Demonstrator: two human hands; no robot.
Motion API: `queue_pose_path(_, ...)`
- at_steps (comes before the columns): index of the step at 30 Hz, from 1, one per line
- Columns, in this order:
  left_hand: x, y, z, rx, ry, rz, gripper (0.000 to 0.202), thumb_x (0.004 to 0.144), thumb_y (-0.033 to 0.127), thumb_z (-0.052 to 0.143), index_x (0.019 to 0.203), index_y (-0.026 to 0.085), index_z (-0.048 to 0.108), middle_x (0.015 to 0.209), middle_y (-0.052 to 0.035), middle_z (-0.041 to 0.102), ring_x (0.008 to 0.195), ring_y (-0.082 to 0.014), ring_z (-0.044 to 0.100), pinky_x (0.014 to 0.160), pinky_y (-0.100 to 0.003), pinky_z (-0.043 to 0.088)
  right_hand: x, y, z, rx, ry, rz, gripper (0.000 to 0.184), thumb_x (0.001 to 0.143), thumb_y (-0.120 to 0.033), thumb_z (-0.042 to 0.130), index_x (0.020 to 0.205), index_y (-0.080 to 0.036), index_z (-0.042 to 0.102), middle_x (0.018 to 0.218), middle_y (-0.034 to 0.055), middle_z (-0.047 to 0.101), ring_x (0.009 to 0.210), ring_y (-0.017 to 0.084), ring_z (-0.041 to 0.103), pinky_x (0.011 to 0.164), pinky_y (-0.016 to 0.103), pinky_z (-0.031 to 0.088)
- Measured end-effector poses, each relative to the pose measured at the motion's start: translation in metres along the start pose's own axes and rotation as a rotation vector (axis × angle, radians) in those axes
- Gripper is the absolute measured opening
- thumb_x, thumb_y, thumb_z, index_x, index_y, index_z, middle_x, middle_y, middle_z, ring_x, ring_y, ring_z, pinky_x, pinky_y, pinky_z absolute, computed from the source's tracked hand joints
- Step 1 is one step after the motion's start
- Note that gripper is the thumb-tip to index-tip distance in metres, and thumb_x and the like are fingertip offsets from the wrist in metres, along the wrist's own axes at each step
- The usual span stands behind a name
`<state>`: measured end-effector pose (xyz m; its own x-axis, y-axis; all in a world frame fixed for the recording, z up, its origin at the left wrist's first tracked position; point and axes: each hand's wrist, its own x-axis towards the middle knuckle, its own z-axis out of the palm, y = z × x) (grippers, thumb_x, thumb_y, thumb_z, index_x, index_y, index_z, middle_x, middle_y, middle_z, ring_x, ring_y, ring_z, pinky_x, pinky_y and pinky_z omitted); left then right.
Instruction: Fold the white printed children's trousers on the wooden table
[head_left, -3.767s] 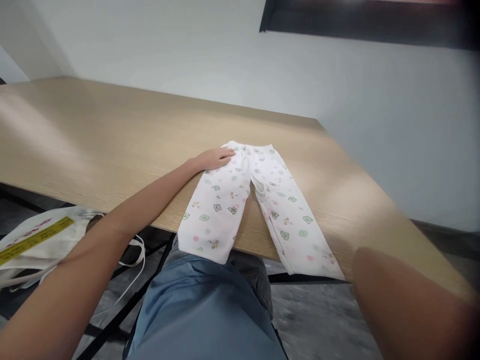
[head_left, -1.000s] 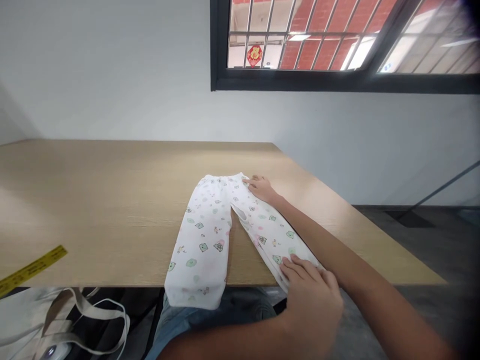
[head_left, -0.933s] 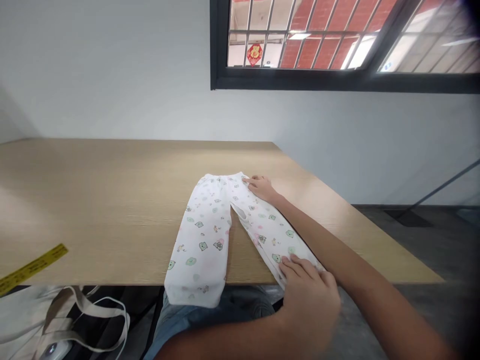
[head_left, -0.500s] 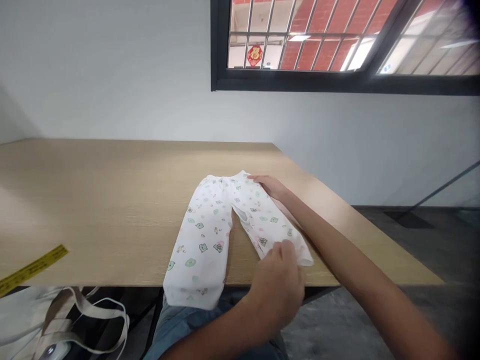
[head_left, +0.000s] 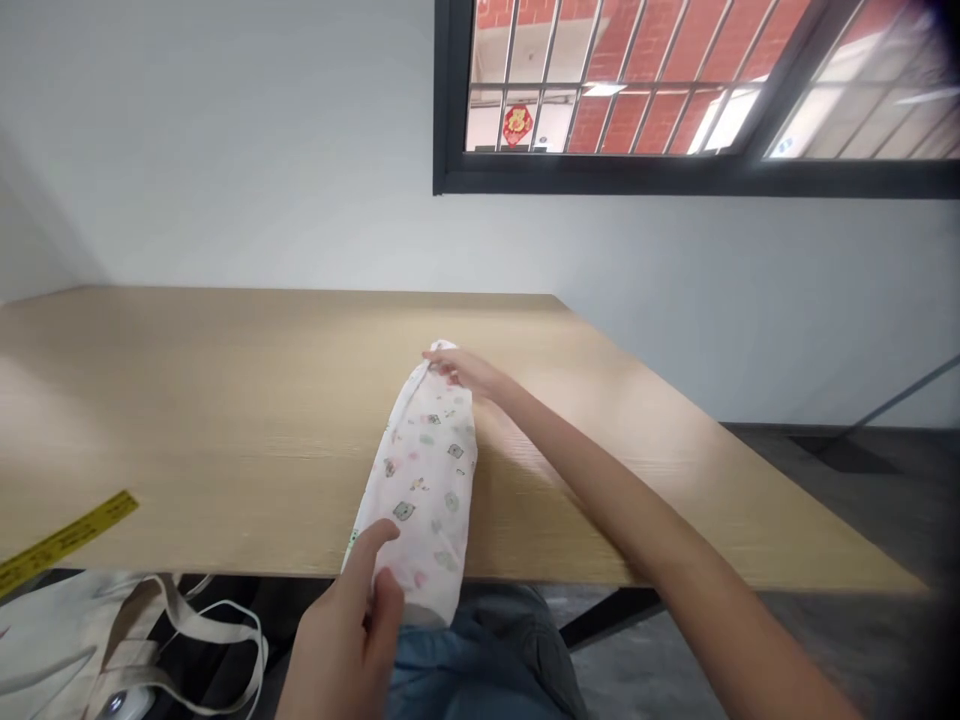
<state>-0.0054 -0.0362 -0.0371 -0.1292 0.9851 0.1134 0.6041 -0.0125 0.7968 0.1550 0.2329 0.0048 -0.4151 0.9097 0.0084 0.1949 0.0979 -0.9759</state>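
So here's the setup: a pair of white baby pants [head_left: 424, 470] with little pastel green and pink prints is folded lengthwise into one narrow strip, lying on a light wood-grain counter [head_left: 225, 420]. The strip runs from around the middle of the counter toward the person, and its lower end pokes slightly past the near edge, over the person's lap.

The right hand [head_left: 465, 370] reaches across from the right to the top end of the strip. Its fingers [head_left: 450, 366] are curled close together and pinch the fabric there. The left hand [head_left: 345, 630] is down at the near edge by the lower end of the pants. Its fingers [head_left: 375, 545] are spread apart, with the tips right at the fabric, but you can't really tell from this angle whether they're gripping anything.

Right below the pants are the person's blue jeans [head_left: 472, 665]. Over on the left, a yellow measuring tape [head_left: 64, 540] lies across the near corner of the counter, and a canvas tote bag [head_left: 75, 640] with looped straps sits below that edge. Past the far edge there's a plain wall with a barred window [head_left: 622, 100] and a small red ornament [head_left: 517, 125] visible through the glass.
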Motion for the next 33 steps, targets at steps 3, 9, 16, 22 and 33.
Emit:
queue_pose_path(3, 0.006, -0.014, -0.007, 0.099, -0.186, -0.119, 0.043, 0.089, 0.030, 0.024, 0.123, 0.017, 0.047, 0.043, 0.0080, 0.034, 0.036, -0.0111, 0.035, 0.044, -0.020, 0.032, 0.004, 0.018, 0.014, -0.165, -0.095, 0.009, 0.018, 0.078, -0.036, 0.057, 0.086, -0.020, 0.064, 0.104, 0.0037, 0.060, 0.096, 0.020, 0.053, 0.084, 0.029, 0.043)
queue_pose_path(9, 0.013, -0.003, -0.004, 0.349, -0.336, -0.086, 0.043, 0.091, 0.025, 0.024, 0.129, 0.018, 0.044, 0.059, -0.0012, 0.057, 0.056, -0.0159, 0.055, 0.053, -0.021, 0.035, -0.003, 0.030, 0.001, -0.354, -0.235, -0.092, 0.033, 0.084, -0.037, 0.051, 0.114, -0.026, 0.060, 0.129, -0.0022, 0.047, 0.120, 0.021, 0.042, 0.106, 0.034, 0.028)
queue_pose_path(16, 0.015, 0.028, 0.005, 0.553, -0.493, 0.197, 0.041, 0.091, 0.026, 0.028, 0.128, 0.024, 0.046, 0.075, -0.0056, 0.067, 0.068, -0.0207, 0.063, 0.057, -0.024, 0.038, -0.007, 0.023, -0.024, -0.252, -0.235, -0.019, 0.029, 0.078, -0.023, 0.055, 0.105, -0.021, 0.065, 0.121, 0.0015, 0.055, 0.113, 0.022, 0.048, 0.101, 0.035, 0.035)
queue_pose_path(22, 0.116, 0.042, -0.003, 0.523, -0.635, 0.555, 0.044, 0.094, 0.036, 0.023, 0.101, 0.017, 0.062, 0.085, -0.0033, 0.063, 0.071, -0.0151, 0.057, 0.061, -0.021, 0.039, -0.020, -0.007, -0.046, -0.216, -0.309, -0.089, 0.029, 0.080, -0.030, 0.053, 0.104, -0.020, 0.066, 0.122, 0.0028, 0.053, 0.117, 0.021, 0.044, 0.102, 0.033, 0.033)
queue_pose_path(33, 0.096, 0.025, 0.054, 0.697, -0.458, 0.705, 0.054, 0.094, 0.044, 0.024, 0.140, 0.016, 0.023, 0.145, -0.0161, 0.015, 0.132, -0.0368, 0.010, 0.103, -0.056, 0.016, 0.002, 0.035, -0.021, -0.985, -0.280, -0.163, 0.049, 0.085, -0.025, 0.043, 0.134, -0.020, 0.041, 0.139, 0.0026, 0.032, 0.130, 0.027, 0.023, 0.108, 0.045, 0.021)
